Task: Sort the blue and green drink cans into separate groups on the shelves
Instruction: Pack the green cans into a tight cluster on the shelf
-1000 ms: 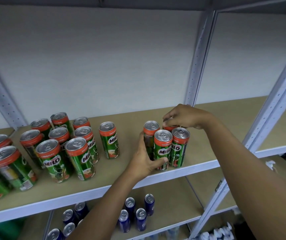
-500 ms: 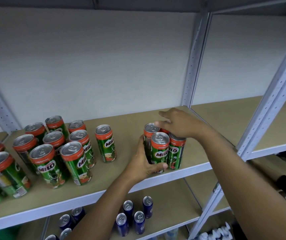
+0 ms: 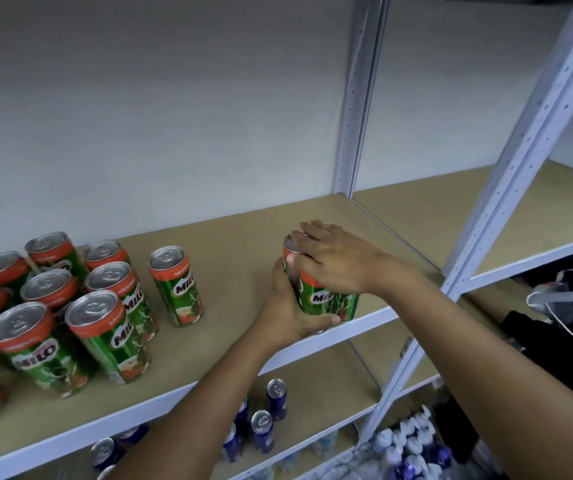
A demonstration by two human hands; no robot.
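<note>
Since the earlier frame, the right hand [image 3: 337, 259] has been lowered flat onto the tops of the small cluster of green cans [image 3: 323, 292], so that most of their silver lids are now hidden where three or more were plainly seen before; only one lid at the left of the cluster is left partly showing. That hand is laid palm down with the fingers straight and together. The left hand [image 3: 292, 308] is still curled round the cluster from the near left side, its thumb pressed along the bottom of the front can. The cluster is kept upright near the front edge of the upper shelf [image 3: 229, 258], at its right end. "MILO" is partly read on the held cans. To the left, well apart, a larger group of green cans [image 3: 70, 306] is stood on the same shelf, each with an orange band marked "ORIGINAL" and the "MILO" logo; one single can [image 3: 176, 285] is set just right of that group. Blue cans [image 3: 261, 424] are seen upright on the lower shelf [image 3: 330, 386]; their writing cannot be read.
</note>
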